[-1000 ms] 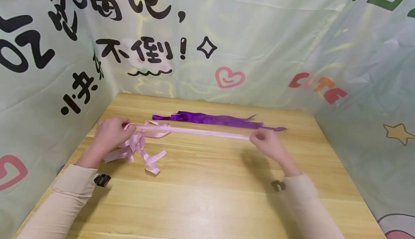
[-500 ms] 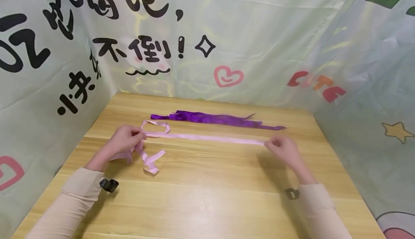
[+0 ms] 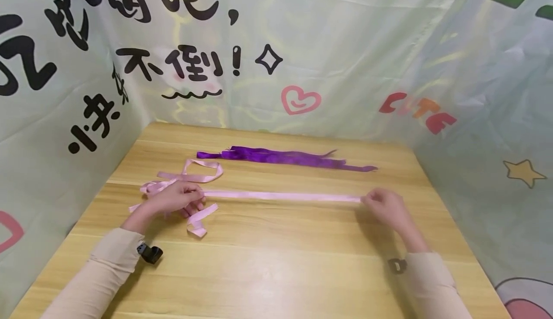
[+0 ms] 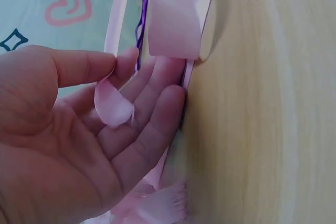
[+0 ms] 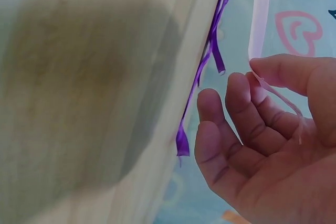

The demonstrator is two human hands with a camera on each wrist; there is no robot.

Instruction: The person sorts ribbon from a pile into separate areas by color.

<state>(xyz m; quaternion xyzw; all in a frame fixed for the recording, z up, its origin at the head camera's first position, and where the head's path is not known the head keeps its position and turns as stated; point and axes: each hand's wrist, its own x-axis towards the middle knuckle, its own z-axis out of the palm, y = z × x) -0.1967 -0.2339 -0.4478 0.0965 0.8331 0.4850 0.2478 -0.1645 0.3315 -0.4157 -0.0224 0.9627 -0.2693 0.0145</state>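
Note:
A pink ribbon is stretched straight between the two hands, a little above the table. My left hand pinches one end between thumb and index finger; a short tail curls into the palm in the left wrist view. My right hand pinches the other end the same way, and a thin tail lies toward its palm in the right wrist view. Around and beneath the left hand lie loose pink ribbons, partly hidden by it. Behind the stretched strip rests a bunch of purple ribbons.
The wooden table is walled at the back and sides by a printed cloth. A small black device sits on the left wrist, and another dark device on the right.
Both hands have moved right and nearer the person, carrying the taut pink ribbon away from the purple bunch. More of the loose pink ribbons shows left of the left hand. The head view has shifted slightly.

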